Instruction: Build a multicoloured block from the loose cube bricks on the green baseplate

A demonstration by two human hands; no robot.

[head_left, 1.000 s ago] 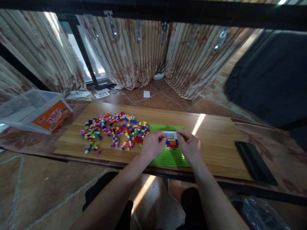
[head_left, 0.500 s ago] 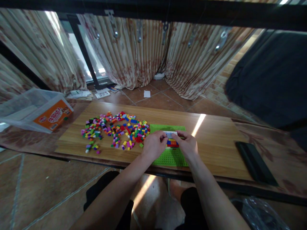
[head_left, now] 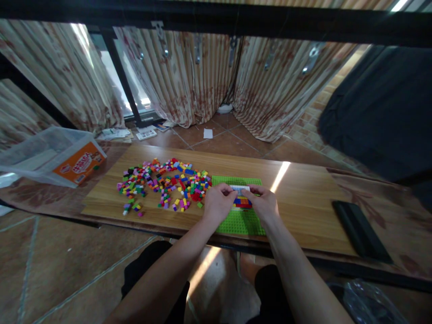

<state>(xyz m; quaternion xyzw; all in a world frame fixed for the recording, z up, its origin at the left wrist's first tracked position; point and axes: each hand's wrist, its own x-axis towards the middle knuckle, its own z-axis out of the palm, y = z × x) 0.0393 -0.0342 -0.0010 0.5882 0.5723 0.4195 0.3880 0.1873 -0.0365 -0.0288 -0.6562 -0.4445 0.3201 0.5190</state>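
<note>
A green studded baseplate (head_left: pixel 239 225) lies on the wooden board, and a small structure of toy bricks (head_left: pixel 243 202) stands on it. Red, yellow, orange and blue show on its near side, with white and pale blue bricks (head_left: pixel 240 188) along the top. My left hand (head_left: pixel 218 203) grips the structure from the left, thumb and fingers bent in at its upper edge. From the other side my right hand (head_left: pixel 265 206) closes on it, the thumb on the top bricks. The fingers cover both ends, so any single brick held there cannot be made out.
Loose coloured bricks (head_left: pixel 182 182) are spread over the left of the wooden board (head_left: pixel 303 198). A clear plastic box (head_left: pixel 43 155) with an orange label stands at far left. At the right end lies a black flat object (head_left: pixel 361 230). Curtains (head_left: pixel 209 81) hang behind.
The whole view has shifted slightly. Both hands keep the same hold on the brick structure, with only a slight movement of the fingers.
</note>
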